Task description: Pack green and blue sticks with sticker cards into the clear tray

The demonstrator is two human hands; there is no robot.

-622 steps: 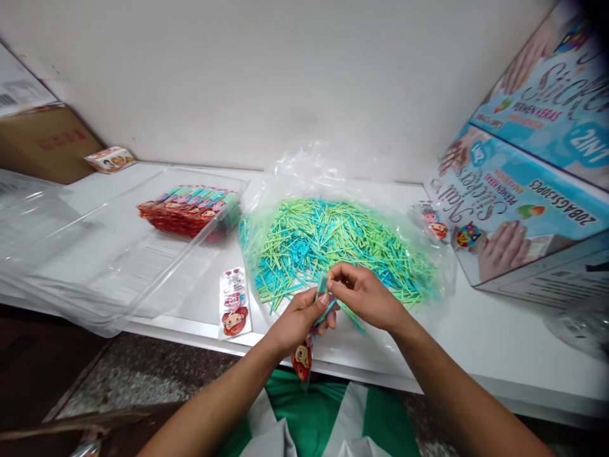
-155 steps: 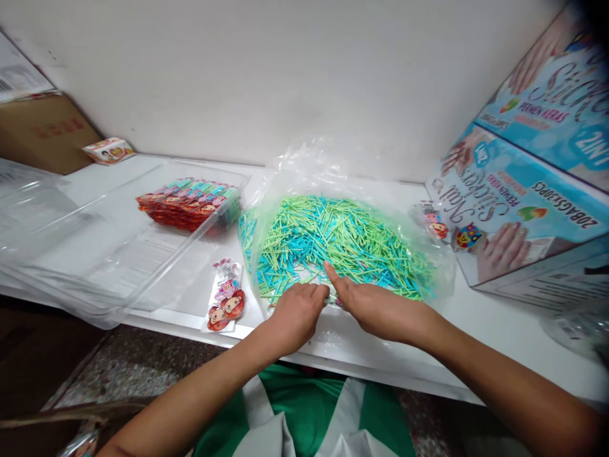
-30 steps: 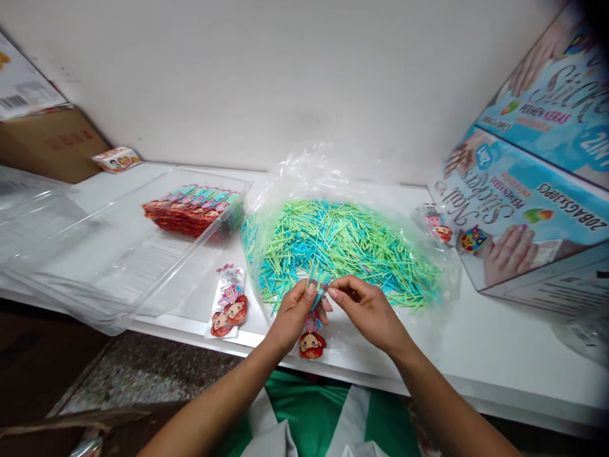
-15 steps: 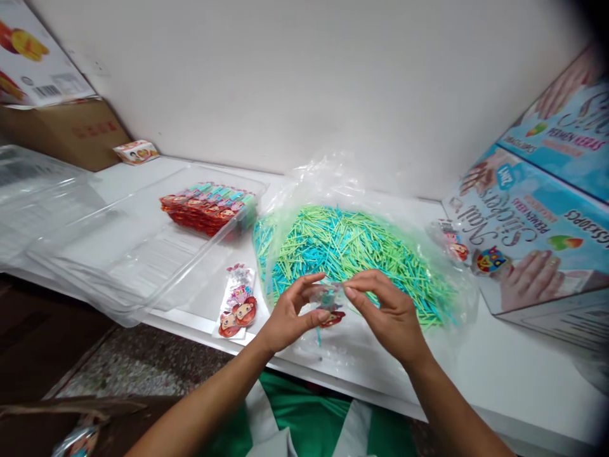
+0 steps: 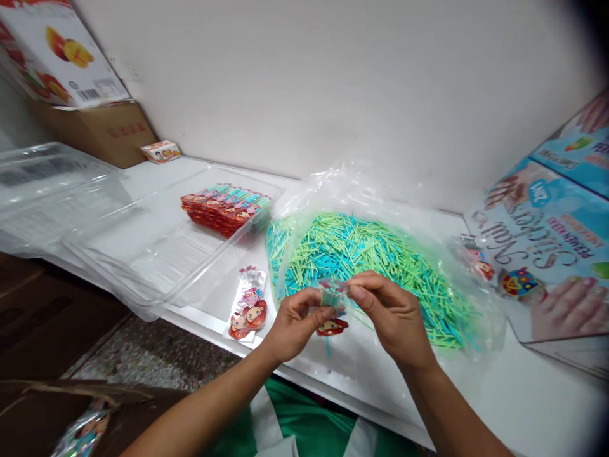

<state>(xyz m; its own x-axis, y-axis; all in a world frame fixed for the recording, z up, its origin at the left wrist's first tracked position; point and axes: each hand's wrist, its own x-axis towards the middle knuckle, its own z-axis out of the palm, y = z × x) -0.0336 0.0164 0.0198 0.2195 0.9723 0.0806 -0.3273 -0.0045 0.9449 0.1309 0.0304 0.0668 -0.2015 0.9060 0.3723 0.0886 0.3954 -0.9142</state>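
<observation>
Over the table's front edge, a small clear printed packet (image 5: pixel 332 326) with a red-haired cartoon figure is between my hands. My left hand (image 5: pixel 297 320) pinches its left side, fingers closed. At the packet's upper right, my right hand (image 5: pixel 387 311) grips its edge between thumb and finger. Green and blue pieces show through the packet's upper part. Just behind my hands, a large clear bag (image 5: pixel 328 184) lies open with a heap of thin green and blue sticks (image 5: pixel 375 254). Left of my left hand lies a stack of flat printed packets (image 5: pixel 248 311).
A clear plastic tray (image 5: pixel 157 279) on the left holds a stack of filled red packets (image 5: pixel 223 209); more clear trays (image 5: pixel 52 184) stand farther left. Cartons (image 5: pixel 109 130) fill the back left corner. Large blue printed boxes (image 5: pixel 556 235) stand at right, with packets (image 5: pixel 476 257) beside them.
The view has shifted, so the scene sits slightly to the right. My left fingers have closed in on the packet, and green and blue pieces now show inside it.
</observation>
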